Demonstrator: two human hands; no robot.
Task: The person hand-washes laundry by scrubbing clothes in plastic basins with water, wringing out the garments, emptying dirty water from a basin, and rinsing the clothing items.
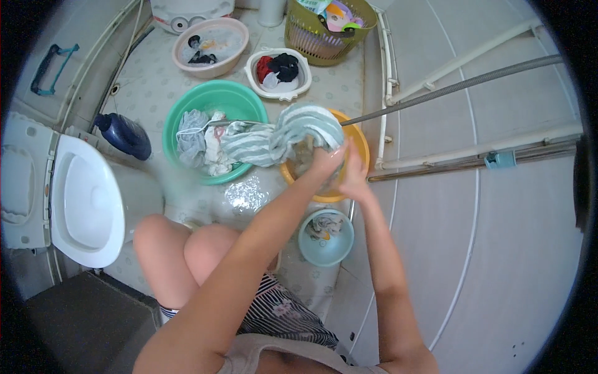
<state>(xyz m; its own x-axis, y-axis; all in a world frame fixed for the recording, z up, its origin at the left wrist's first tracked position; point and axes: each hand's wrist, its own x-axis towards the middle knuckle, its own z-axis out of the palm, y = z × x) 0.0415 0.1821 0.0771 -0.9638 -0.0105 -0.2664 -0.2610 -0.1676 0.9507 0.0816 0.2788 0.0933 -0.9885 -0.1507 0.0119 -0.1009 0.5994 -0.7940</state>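
Observation:
A wet striped cloth (pixel 249 143) in grey-green and white stretches from the green basin (pixel 215 90) to a thick bunched loop above the yellow-orange basin (pixel 364 143). My left hand (pixel 329 161) is closed on the bunched end of this cloth, over the yellow-orange basin. Just to its right, my right hand (pixel 354 173) has its fingers stretched upward and its thumb apart, close beside the cloth; motion blurs it slightly. Grey and white wet laundry (pixel 202 143) lies in the green basin. Cloth and arms partly hide what the yellow-orange basin holds.
A light-blue basin (pixel 333 252) with a small cloth stands nearer me. Behind are a pink basin (pixel 187 65), a white basin (pixel 302 87) with dark and red clothes, and an olive basket (pixel 311 47). A toilet (pixel 118 206) and blue bottle (pixel 128 137) stand left; pipes (pixel 430 162) line the right wall.

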